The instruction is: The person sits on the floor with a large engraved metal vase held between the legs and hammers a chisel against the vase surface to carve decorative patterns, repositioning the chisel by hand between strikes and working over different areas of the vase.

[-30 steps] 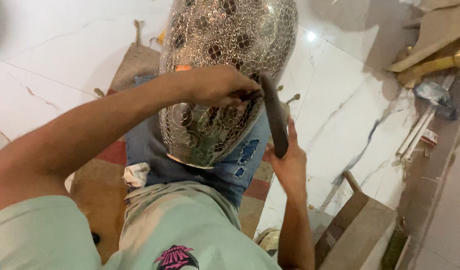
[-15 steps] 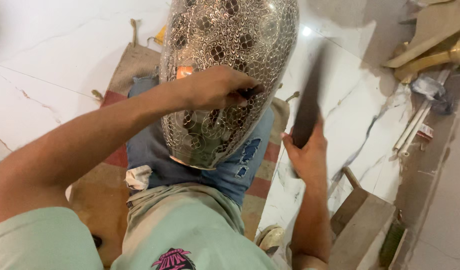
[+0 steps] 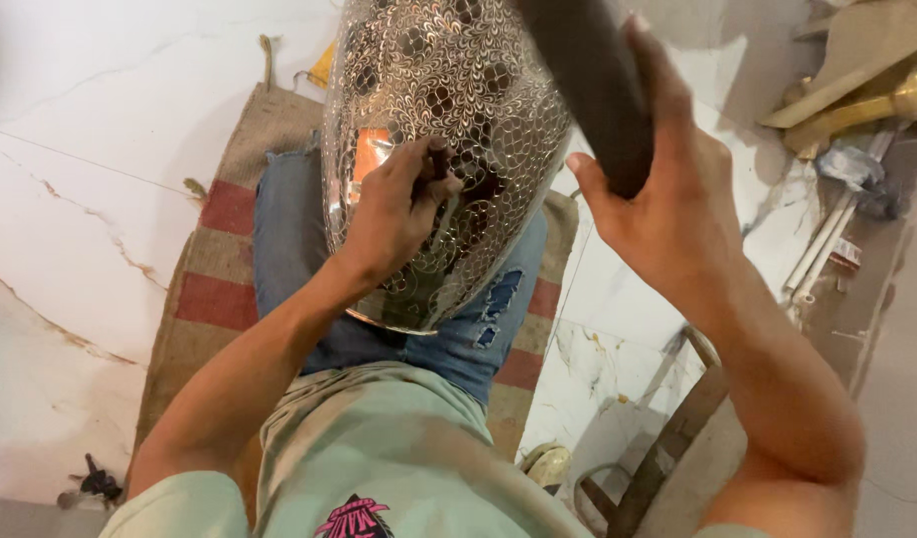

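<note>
**Pierced metal shade on the lap, two hands at work**

Pierced metal shade [image 3: 448,130], one only, silvery, egg-shaped, cut all over with small scrolls and scales, propped on the thighs in blue jeans [image 3: 478,319] and leaning away toward the top of the view. Open rim at the near end, just above the knees; inside hidden, contents not to be told.

Left hand [image 3: 398,214] laid against the front of the shade, fingers curled together and pinched around a small dark punch [image 3: 440,164] whose tip meets the metal. Orange patch [image 3: 371,154] showing through the openwork just beside the knuckles.

Right hand [image 3: 667,209] raised off to the side of the shade, closed in a loose fist around one dark, thick handle [image 3: 593,90], thumb stretched along it; head of that tool out of view.

One striped jute mat [image 3: 214,289] under the legs, on white marble floor [image 3: 70,179]. Brass pieces [image 3: 877,100] well apart at the upper right.
</note>
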